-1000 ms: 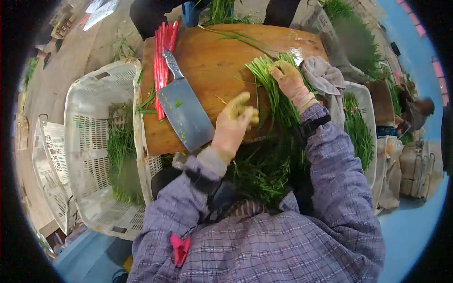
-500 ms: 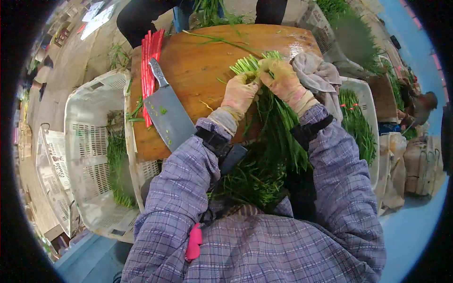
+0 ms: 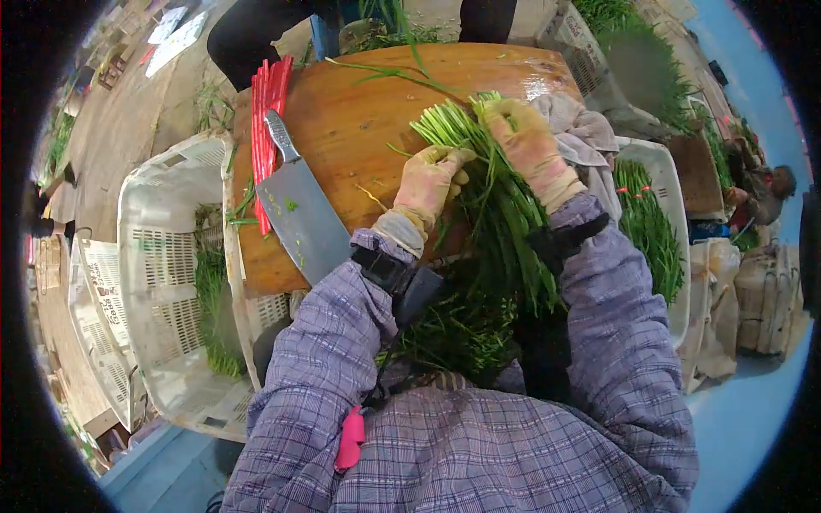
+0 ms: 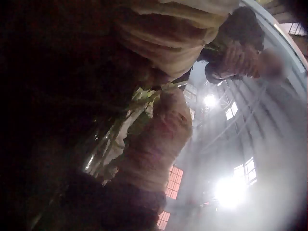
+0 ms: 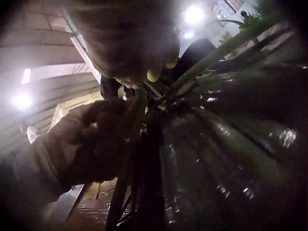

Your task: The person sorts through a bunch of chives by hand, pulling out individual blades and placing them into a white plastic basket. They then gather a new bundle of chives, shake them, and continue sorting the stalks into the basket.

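A bunch of chives (image 3: 510, 235) lies over the near right edge of the wooden board (image 3: 368, 111), pale stalk ends on the board and green leaves hanging toward the person's lap. My gloved right hand (image 3: 528, 147) grips it from the right, just below the stalk ends. On its left side, my gloved left hand (image 3: 429, 184) curls its fingers and thumb on some stalks. The left wrist view shows the other gloved hand (image 4: 156, 139) across the stalks. Dark, close leaves (image 5: 231, 144) fill much of the right wrist view.
Left on the board lie a cleaver (image 3: 301, 218) and red strips (image 3: 267, 103). A crumpled grey cloth (image 3: 577, 128) sits at the right edge. White plastic baskets (image 3: 128, 256) flank the board; the right one holds tied chives (image 3: 643, 222). Another person's dark-clothed leg (image 3: 256, 38) is beyond the board.
My left hand has moved from above the board to the left side of the chives and taken hold of stalks. My right hand, still on the bunch, has lately shifted slightly right.
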